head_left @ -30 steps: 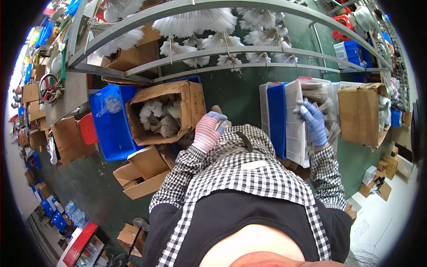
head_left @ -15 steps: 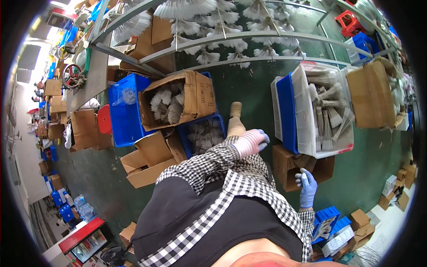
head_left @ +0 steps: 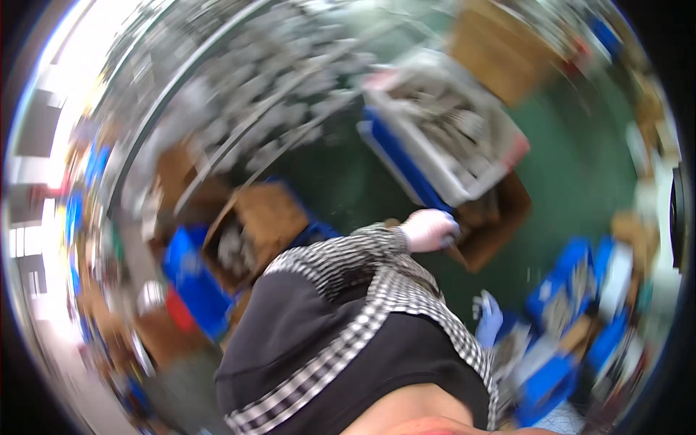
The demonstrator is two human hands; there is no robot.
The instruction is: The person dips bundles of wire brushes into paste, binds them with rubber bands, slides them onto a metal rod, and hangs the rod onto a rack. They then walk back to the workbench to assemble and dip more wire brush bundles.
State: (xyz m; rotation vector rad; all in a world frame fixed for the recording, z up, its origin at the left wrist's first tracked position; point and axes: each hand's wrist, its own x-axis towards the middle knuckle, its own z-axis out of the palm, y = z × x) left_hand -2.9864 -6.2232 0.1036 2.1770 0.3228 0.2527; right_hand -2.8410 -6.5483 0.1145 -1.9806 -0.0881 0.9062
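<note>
1. Blue bin [head_left: 190, 279], far left on the green floor [head_left: 580, 174], heavily blurred; a small red item lies just below it
2. Open brown cardboard box [head_left: 255, 225], tilted, touching the blue bin; pale grey pieces show inside, kind not readable through the motion blur
3. Metal rack [head_left: 239, 109], upper left, with rows of pale fluffy pieces hanging along its rails; detail smeared
4. Checked sleeve [head_left: 341, 257] over a black garment, crossing the middle of the view
5. Left hand [head_left: 429, 230], in a pale glove, at the near edge of a lower brown box [head_left: 493, 232]; cannot tell whether its grip is closed on anything
6. White tray [head_left: 446, 134] with blue side, above the left hand, holding grey pieces, resting over the lower brown box
7. Right hand [head_left: 490, 319], in a blue glove, fingers spread and holding nothing, low beside the torso
8. Blue crates [head_left: 573, 290], lower right, near the right hand, contents blurred
</note>
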